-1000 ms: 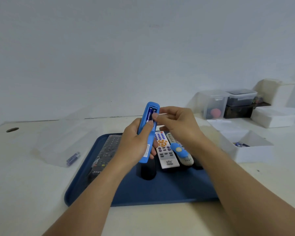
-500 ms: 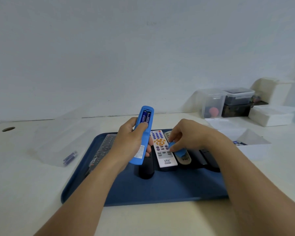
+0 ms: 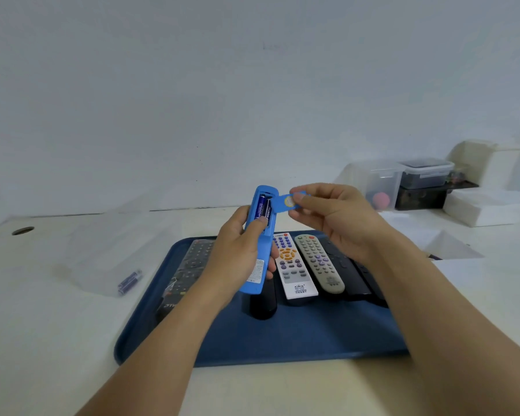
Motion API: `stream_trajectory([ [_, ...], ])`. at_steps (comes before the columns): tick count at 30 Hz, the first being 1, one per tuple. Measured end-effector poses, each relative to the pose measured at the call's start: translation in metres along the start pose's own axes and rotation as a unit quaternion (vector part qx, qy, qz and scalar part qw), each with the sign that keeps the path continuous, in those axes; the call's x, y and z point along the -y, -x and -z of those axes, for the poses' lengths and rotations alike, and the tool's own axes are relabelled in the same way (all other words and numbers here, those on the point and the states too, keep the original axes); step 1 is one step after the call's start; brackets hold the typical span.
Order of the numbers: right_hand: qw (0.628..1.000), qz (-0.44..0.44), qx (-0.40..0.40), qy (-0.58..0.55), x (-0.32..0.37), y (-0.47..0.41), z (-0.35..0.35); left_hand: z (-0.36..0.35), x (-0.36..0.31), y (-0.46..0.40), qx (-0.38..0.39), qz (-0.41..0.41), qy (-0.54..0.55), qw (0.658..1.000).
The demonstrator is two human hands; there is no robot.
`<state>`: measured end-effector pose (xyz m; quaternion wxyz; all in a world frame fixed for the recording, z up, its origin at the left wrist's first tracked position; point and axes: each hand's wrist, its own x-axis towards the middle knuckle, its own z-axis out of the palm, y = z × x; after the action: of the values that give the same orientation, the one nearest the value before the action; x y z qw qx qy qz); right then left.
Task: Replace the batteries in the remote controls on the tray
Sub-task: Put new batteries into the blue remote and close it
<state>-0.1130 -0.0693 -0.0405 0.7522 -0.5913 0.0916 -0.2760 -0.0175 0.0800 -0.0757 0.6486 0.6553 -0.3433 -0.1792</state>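
My left hand (image 3: 237, 253) grips the blue remote (image 3: 260, 235), long axis upright, batteries (image 3: 263, 209) exposed; my right hand (image 3: 333, 217) pinches the cover (image 3: 285, 202) just beside the open bay.

A: How many remotes? (image 3: 296, 265)
B: Six I can make out: one blue, held up, and five on the tray, running from nine o'clock round to three.
A: Trays? (image 3: 282, 340)
B: One.
A: Batteries? (image 3: 263, 209)
B: Two in the blue remote, and two or so in the clear box at nine o'clock; too blurred to be sure.
A: Hands? (image 3: 237, 253)
B: Two.
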Motion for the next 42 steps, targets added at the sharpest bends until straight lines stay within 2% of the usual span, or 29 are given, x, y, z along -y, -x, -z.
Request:
stream_trajectory([
  [3, 0.994, -0.004, -0.02, 0.108, -0.007, 0.001, -0.004, 0.0, 0.002, -0.002, -0.013, 0.014, 0.053, 0.998],
  [6, 0.981, -0.051, 0.021, 0.184, -0.01, 0.004, -0.008, 0.003, 0.004, -0.005, -0.027, 0.005, 0.094, 0.995],
  [9, 0.984, -0.069, 0.061, 0.152, -0.011, 0.006, -0.012, 0.005, 0.002, -0.004, -0.036, -0.001, 0.095, 0.995],
  [12, 0.991, -0.028, 0.053, 0.119, -0.008, 0.004, -0.009, 0.004, -0.001, -0.004, -0.02, 0.008, 0.09, 0.996],
  [15, 0.988, 0.009, 0.07, 0.139, -0.006, 0.003, -0.008, 0.004, 0.0, -0.003, 0.005, 0.024, 0.075, 0.997],
  [18, 0.982, 0.06, 0.046, 0.176, -0.006, 0.002, -0.011, 0.003, 0.0, -0.001, 0.029, 0.037, 0.05, 0.998],
  [20, 0.987, 0.067, 0.017, 0.143, -0.007, 0.002, -0.011, 0.002, 0.001, -0.001, 0.03, 0.041, 0.041, 0.998],
  [24, 0.994, 0.022, -0.018, 0.105, -0.009, 0.005, -0.014, 0.001, -0.001, -0.001, 0.003, 0.01, 0.053, 0.999],
  [29, 0.962, -0.057, 0.041, 0.265, -0.012, 0.01, -0.018, 0.001, 0.003, 0.0, -0.031, -0.064, -0.018, 0.997],
  [31, 0.974, -0.083, 0.051, 0.204, -0.013, 0.01, -0.02, 0.001, 0.003, 0.001, -0.027, -0.09, -0.021, 0.995],
  [34, 0.992, -0.113, 0.054, 0.009, -0.014, 0.008, -0.025, -0.002, 0.0, 0.002, -0.002, -0.103, 0.031, 0.994],
  [37, 0.994, -0.101, 0.036, -0.006, -0.016, 0.009, -0.028, -0.003, -0.001, 0.002, 0.01, -0.108, 0.058, 0.992],
  [42, 0.995, -0.094, 0.032, 0.028, -0.017, 0.01, -0.03, 0.001, 0.006, -0.001, 0.018, -0.121, -0.031, 0.992],
])
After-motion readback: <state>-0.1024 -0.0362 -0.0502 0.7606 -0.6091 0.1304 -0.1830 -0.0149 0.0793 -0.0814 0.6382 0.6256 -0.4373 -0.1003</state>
